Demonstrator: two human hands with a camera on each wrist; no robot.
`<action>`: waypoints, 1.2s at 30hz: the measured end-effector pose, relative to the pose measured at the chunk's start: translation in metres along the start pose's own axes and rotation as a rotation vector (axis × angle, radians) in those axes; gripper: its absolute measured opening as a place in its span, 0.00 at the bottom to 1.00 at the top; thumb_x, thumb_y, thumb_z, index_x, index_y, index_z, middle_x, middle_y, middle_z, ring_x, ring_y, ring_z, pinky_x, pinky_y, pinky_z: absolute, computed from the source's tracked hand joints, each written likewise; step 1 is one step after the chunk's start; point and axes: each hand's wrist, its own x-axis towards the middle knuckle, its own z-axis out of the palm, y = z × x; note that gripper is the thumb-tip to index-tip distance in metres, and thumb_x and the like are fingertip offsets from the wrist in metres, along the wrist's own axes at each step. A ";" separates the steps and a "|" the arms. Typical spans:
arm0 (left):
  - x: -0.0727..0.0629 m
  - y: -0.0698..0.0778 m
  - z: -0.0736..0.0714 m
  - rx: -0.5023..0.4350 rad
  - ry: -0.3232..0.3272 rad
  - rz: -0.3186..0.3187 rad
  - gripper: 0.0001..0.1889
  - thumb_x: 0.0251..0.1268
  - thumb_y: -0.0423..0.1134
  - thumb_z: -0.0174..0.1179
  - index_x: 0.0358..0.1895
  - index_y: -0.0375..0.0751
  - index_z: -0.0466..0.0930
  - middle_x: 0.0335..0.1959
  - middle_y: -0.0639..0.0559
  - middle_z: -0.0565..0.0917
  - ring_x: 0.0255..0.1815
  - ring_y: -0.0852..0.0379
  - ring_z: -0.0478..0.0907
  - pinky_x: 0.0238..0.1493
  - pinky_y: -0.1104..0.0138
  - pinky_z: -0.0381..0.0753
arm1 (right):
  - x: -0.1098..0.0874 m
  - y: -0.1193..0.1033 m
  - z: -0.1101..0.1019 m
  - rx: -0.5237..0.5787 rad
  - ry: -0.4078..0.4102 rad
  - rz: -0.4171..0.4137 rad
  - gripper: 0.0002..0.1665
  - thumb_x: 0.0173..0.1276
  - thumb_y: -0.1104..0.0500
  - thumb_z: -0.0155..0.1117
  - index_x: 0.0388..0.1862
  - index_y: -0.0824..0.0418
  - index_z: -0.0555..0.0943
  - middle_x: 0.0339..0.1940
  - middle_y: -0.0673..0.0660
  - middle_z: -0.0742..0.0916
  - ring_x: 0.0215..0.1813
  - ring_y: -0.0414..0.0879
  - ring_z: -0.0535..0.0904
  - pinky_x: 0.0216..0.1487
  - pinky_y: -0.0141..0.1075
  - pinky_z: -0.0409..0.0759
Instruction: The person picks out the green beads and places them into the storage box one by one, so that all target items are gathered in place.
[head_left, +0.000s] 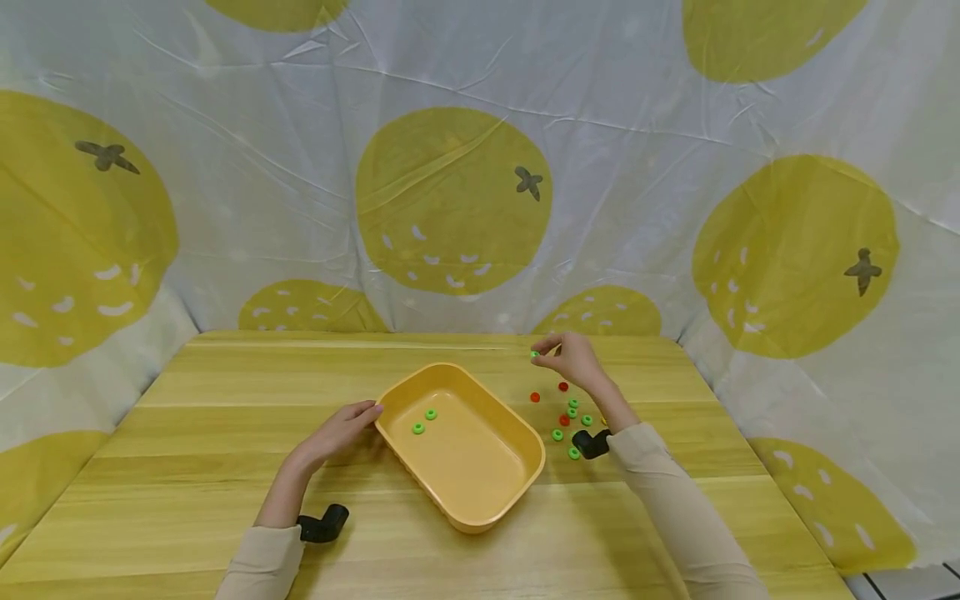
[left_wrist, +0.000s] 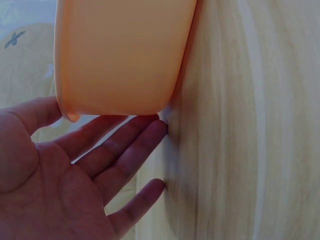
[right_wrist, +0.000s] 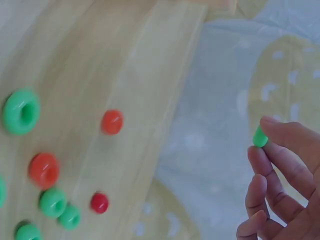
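Note:
An orange plastic basin (head_left: 468, 521) sits angled on the table, with two green beads (head_left: 424, 422) inside. At its left corner, my left hand (head_left: 337, 432) touches the rim and outer wall. In the left wrist view, this hand's fingers are fairly straight against the basin's side (left_wrist: 125, 60), thumb by the rim. My right hand (head_left: 573, 360) is raised beyond the basin's right side, pinching a green bead (right_wrist: 260, 137) between thumb and index finger. Below it, loose green beads (head_left: 587, 420) and red beads (head_left: 563, 387) lie scattered on the table.
The wooden table (head_left: 225, 375) ends at a white curtain (head_left: 615, 208) printed with yellow fruit. An orange-red bead (head_left: 535, 397) lies between the basin and the other loose beads. A yellow bead (head_left: 604, 421) is partly hidden by the right forearm. Black wrist mounts (head_left: 324, 525) project from both wrists.

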 end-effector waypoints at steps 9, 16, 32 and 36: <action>-0.001 0.002 0.001 -0.011 -0.002 0.013 0.33 0.77 0.48 0.37 0.68 0.18 0.52 0.69 0.23 0.55 0.72 0.28 0.49 0.70 0.40 0.53 | 0.005 -0.047 0.016 0.078 -0.038 -0.121 0.09 0.60 0.57 0.69 0.39 0.59 0.87 0.37 0.57 0.88 0.21 0.41 0.71 0.22 0.29 0.70; -0.001 0.001 0.000 -0.020 -0.010 0.018 0.34 0.77 0.48 0.37 0.68 0.17 0.49 0.70 0.22 0.51 0.72 0.28 0.45 0.71 0.40 0.50 | 0.007 -0.080 0.034 0.085 -0.089 -0.225 0.10 0.58 0.59 0.69 0.39 0.60 0.87 0.36 0.56 0.88 0.21 0.42 0.72 0.22 0.28 0.71; 0.001 -0.001 0.000 -0.028 -0.009 -0.015 0.35 0.77 0.50 0.35 0.69 0.18 0.48 0.71 0.23 0.51 0.72 0.29 0.46 0.71 0.40 0.50 | 0.004 -0.123 0.104 -0.158 -0.289 -0.331 0.09 0.58 0.56 0.70 0.38 0.54 0.87 0.36 0.48 0.89 0.40 0.41 0.83 0.39 0.26 0.79; 0.002 -0.002 0.000 -0.041 -0.012 -0.005 0.34 0.77 0.50 0.35 0.69 0.18 0.50 0.71 0.23 0.50 0.72 0.28 0.45 0.71 0.39 0.48 | 0.000 -0.128 0.116 -0.217 -0.342 -0.356 0.10 0.57 0.55 0.71 0.39 0.53 0.87 0.36 0.46 0.89 0.40 0.39 0.83 0.38 0.24 0.78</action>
